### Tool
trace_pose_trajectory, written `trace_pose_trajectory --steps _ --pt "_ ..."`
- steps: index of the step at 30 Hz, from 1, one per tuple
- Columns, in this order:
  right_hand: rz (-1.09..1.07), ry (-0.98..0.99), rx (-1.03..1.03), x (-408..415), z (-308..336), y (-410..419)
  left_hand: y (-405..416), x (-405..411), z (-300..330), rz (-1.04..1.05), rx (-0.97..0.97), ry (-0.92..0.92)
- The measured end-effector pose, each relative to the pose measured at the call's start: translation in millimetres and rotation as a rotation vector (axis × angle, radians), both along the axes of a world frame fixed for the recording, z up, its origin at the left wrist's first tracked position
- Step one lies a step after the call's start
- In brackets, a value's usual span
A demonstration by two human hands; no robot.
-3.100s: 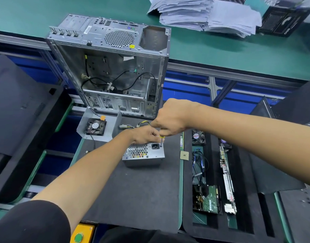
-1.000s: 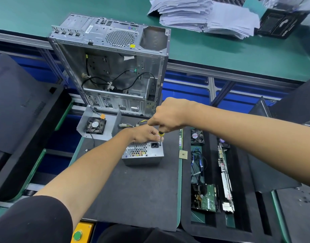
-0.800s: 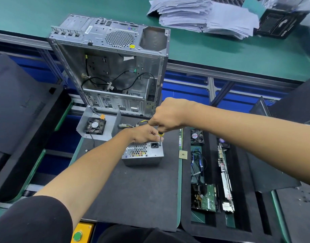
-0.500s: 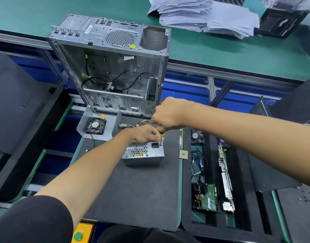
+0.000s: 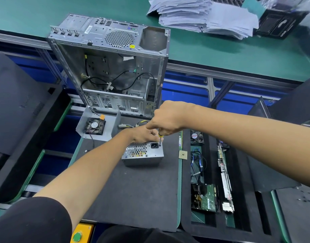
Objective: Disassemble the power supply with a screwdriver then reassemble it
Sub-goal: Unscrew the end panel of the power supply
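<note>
Head view: left hand (image 5: pixel 145 135) grips power supply (image 5: pixel 144 153) top; right hand (image 5: pixel 165 120) grips screwdriver (image 5: pixel 160 139) upright above it.

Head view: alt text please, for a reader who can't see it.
A right hand holds a screwdriver upright at a corner of a grey power supply on a dark mat, while the left hand rests on it. An empty computer case stands behind.
</note>
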State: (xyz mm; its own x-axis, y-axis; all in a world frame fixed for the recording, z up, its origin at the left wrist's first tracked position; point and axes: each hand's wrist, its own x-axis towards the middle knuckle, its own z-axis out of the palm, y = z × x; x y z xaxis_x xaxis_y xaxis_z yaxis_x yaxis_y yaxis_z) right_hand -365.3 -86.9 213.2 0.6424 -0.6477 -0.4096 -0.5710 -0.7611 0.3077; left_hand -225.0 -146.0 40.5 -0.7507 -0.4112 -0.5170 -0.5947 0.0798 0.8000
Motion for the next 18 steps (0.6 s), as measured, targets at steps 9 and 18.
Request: trace_pose_trajectory --steps 9,18 --pt "-0.137 0.045 0.011 8.4 0.7 -0.4 5.7 -2.8 7.9 -0.01 -0.09 0.021" --pt "-0.314 0.119 0.079 8.4 1.0 -4.6 5.7 -2.9 5.0 -0.023 -0.028 0.06"
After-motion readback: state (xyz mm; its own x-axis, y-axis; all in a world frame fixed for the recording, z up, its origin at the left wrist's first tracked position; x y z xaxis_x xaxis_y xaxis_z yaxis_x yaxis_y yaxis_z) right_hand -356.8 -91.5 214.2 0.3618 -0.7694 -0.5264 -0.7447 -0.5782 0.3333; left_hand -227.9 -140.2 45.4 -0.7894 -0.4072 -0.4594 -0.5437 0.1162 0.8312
